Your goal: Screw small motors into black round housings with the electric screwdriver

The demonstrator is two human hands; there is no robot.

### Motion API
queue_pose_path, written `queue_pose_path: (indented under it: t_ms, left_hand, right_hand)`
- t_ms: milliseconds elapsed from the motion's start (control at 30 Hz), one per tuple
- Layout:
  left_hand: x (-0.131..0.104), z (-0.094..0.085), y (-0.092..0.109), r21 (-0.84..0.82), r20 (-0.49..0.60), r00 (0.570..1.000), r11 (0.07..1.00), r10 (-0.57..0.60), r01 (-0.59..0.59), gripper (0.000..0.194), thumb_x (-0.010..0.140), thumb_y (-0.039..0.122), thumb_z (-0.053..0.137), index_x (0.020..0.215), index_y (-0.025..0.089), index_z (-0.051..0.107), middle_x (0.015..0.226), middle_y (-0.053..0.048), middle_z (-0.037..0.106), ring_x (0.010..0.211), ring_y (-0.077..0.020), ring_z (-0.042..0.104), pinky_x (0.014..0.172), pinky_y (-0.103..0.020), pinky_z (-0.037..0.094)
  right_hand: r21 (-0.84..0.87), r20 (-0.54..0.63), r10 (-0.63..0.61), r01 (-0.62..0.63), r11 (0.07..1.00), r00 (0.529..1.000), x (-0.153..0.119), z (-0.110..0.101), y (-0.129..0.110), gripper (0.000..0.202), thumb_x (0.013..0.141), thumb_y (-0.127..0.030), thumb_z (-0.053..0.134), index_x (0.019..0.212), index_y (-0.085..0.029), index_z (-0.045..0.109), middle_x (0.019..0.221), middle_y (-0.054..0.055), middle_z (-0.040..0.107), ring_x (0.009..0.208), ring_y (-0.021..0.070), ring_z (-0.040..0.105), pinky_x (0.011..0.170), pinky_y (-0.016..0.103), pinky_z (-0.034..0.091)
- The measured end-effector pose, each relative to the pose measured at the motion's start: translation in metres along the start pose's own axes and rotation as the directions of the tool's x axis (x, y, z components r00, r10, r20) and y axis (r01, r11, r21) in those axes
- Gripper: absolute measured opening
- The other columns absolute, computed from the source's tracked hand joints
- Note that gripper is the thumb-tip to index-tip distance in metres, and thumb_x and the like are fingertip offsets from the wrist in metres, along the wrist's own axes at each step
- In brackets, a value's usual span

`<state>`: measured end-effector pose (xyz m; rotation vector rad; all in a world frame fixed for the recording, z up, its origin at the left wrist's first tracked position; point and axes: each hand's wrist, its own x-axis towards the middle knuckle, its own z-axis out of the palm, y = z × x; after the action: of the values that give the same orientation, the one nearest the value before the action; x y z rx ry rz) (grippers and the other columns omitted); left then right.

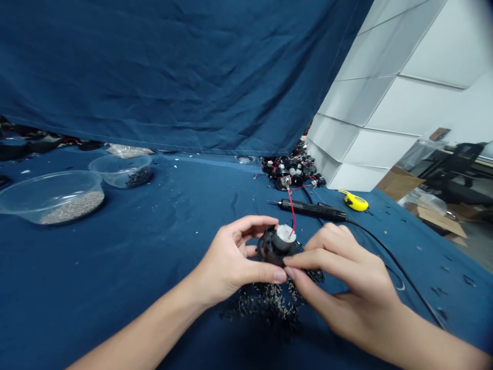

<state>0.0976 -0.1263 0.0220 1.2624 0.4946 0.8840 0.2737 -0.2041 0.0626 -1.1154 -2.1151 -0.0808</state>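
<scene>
My left hand [241,254] is closed around a small motor assembly [285,235], a black housing with a pale round motor end facing up. A red wire rises from the motor. The thumb and index fingertip of my right hand [342,275] pinch together against the near side of the housing; whatever lies between them is too small or hidden to name. Below both hands, a loose pile of small screws [283,303] mixed with thin black pieces lies on the blue cloth. Fingers cover part of the housing.
A black electric screwdriver [314,209] lies beyond my hands, its cable running right. Near it sits a yellow cutter [353,201]. Several motor assemblies [295,169] are heaped behind. Left stand a clear bowl of screws [73,208] and a clear bowl of black pieces [115,167].
</scene>
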Motion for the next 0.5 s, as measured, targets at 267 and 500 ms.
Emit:
queue_pose_path:
  t_ms: [267,500]
  left_hand:
    - [-0.0042,0.0016,0.0044,0.102,0.024,0.993,0.988,0.115,-0.117,0.07,0.048,0.002,0.086,0.109,0.027,0.062,0.109,-0.001,0.063,0.106,-0.0193,0.059,0.094,-0.027,0.047]
    - [-0.0048,0.0018,0.0054,0.141,0.019,0.993,0.983,0.114,-0.115,0.071,0.046,0.005,0.088,0.109,0.023,0.062,0.108,-0.003,0.063,0.106,-0.023,0.059,0.094,-0.031,0.047]
  right_hand:
    - [-0.022,-0.006,0.036,-0.036,0.999,0.999,-0.0076,0.0012,-0.0055,0.011,0.083,-0.011,0.059,0.09,-0.02,0.057,0.079,0.001,0.059,0.071,0.0153,0.05,0.064,0.033,0.032]
    - [-0.025,0.003,0.048,-0.048,0.999,0.999,-0.0079,0.003,-0.0077,0.009,0.085,-0.011,0.055,0.089,-0.019,0.054,0.08,0.002,0.057,0.073,0.016,0.05,0.063,0.032,0.034]
